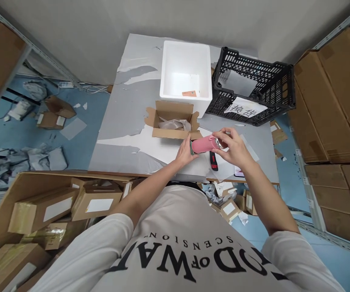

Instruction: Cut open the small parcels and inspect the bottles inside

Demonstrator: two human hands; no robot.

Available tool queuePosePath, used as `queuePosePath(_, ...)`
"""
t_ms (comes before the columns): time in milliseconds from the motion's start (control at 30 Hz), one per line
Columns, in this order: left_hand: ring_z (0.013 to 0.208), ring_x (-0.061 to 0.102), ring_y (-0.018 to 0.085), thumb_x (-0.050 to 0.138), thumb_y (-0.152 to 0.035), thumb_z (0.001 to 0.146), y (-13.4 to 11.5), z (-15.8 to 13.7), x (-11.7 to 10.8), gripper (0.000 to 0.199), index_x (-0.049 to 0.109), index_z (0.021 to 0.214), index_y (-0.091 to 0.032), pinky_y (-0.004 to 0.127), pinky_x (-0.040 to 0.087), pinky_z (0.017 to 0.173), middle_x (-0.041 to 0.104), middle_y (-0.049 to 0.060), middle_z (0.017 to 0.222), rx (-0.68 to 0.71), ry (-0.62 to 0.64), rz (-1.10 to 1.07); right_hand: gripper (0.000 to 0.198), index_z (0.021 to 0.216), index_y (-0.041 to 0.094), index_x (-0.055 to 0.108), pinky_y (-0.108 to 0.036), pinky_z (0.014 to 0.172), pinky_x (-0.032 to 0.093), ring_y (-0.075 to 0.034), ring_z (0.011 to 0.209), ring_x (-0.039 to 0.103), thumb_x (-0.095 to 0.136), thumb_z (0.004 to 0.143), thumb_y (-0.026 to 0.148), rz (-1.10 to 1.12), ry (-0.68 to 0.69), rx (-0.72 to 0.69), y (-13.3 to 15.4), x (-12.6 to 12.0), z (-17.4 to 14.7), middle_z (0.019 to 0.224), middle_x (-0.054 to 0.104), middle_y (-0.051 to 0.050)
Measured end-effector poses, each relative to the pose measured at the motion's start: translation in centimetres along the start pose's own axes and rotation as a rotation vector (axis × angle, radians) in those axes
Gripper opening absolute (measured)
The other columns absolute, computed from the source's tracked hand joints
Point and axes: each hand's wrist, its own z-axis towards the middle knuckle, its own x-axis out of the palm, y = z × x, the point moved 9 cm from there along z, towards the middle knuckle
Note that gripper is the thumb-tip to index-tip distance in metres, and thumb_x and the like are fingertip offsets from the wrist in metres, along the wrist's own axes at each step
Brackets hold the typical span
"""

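A pink bottle point(203, 144) with a shiny silver top point(220, 142) lies nearly level between my hands, above the front of the table. My right hand point(235, 149) is closed round the silver end, thumb below and fingers above. At the other end, my left hand point(185, 153) is closed round the bottle's base, where a narrow green edge point(191, 147) shows; what it belongs to is mostly hidden. Just behind stands an open cardboard box point(171, 133) with crumpled translucent wrapping point(175, 124) inside. A black and red box cutter point(213, 161) lies below the bottle.
At the back of the table point(114, 121) are a white foam box point(186, 98) holding an orange card and a black plastic crate point(250, 91) with a handwritten sign. A large carton point(56, 174) full of parcels stands front left. Stacked cartons point(329, 97) line the right.
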Motion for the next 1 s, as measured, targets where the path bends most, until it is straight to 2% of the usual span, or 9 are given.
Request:
queuePosePath(133, 0.137, 0.033, 0.035, 0.084, -0.036, 0.059, 0.3, -0.1, 0.0, 0.112, 0.015, 0.145, -0.017, 0.052, 0.034, 0.111, 0.034, 0.02, 0.146, 0.046, -0.063, -0.037, 0.048, 0.128, 0.026, 0.055, -0.04, 0.078, 0.053, -0.025, 0.095, 0.058, 0.064, 0.082, 0.038, -0.051, 0.043, 0.008, 0.7, 0.7, 0.3, 0.12, 0.043, -0.012)
queuePosePath(300, 0.134, 0.037, 0.035, 0.084, -0.039, 0.058, 0.2, 0.2, 0.3, 0.105, 0.024, 0.142, -0.017, 0.052, 0.037, 0.108, 0.039, 0.019, 0.14, 0.153, -0.01, -0.087, 0.047, 0.127, 0.027, 0.055, -0.037, 0.075, 0.052, -0.026, 0.098, 0.058, 0.065, 0.081, 0.036, -0.139, 0.118, -0.033, 1.2, 2.7, 1.1, 0.12, 0.045, -0.012)
queuePosePath(500, 0.129, 0.043, 0.033, 0.081, -0.041, 0.062, 0.2, 0.2, -0.1, 0.098, 0.028, 0.14, -0.016, 0.049, 0.041, 0.106, 0.043, 0.018, 0.135, 0.201, -0.06, -0.161, 0.053, 0.128, 0.028, 0.054, -0.034, 0.072, 0.047, -0.025, 0.091, 0.056, 0.07, 0.078, 0.039, -0.314, 0.306, -0.09, 0.3, 8.1, 2.0, 0.111, 0.05, -0.011)
queuePosePath(700, 0.129, 0.043, 0.033, 0.082, -0.04, 0.06, 1.3, -0.5, -0.2, 0.099, 0.028, 0.14, -0.016, 0.049, 0.044, 0.104, 0.041, 0.018, 0.136, 0.17, -0.094, -0.219, 0.055, 0.122, 0.024, 0.056, -0.031, 0.07, 0.039, -0.024, 0.087, 0.054, 0.071, 0.075, 0.049, -0.413, 0.469, -0.13, -1.0, 12.6, 2.9, 0.106, 0.054, -0.012)
queuePosePath(833, 0.129, 0.043, 0.033, 0.084, -0.039, 0.058, 1.8, -0.9, -0.4, 0.101, 0.029, 0.14, -0.018, 0.049, 0.045, 0.103, 0.04, 0.017, 0.135, 0.147, -0.084, -0.218, 0.059, 0.121, 0.021, 0.057, -0.032, 0.071, 0.034, -0.025, 0.085, 0.052, 0.068, 0.075, 0.056, -0.432, 0.489, -0.158, -1.5, 14.3, 2.7, 0.104, 0.056, -0.012)
queuePosePath(1000, 0.13, 0.042, 0.033, 0.084, -0.041, 0.057, 1.9, -1.2, -0.4, 0.103, 0.028, 0.14, -0.019, 0.049, 0.045, 0.104, 0.038, 0.017, 0.136, 0.152, -0.078, -0.203, 0.062, 0.125, 0.021, 0.055, -0.034, 0.074, 0.029, -0.028, 0.093, 0.048, 0.063, 0.077, 0.061, -0.441, 0.451, -0.217, -1.2, 14.5, 2.0, 0.105, 0.056, -0.014)
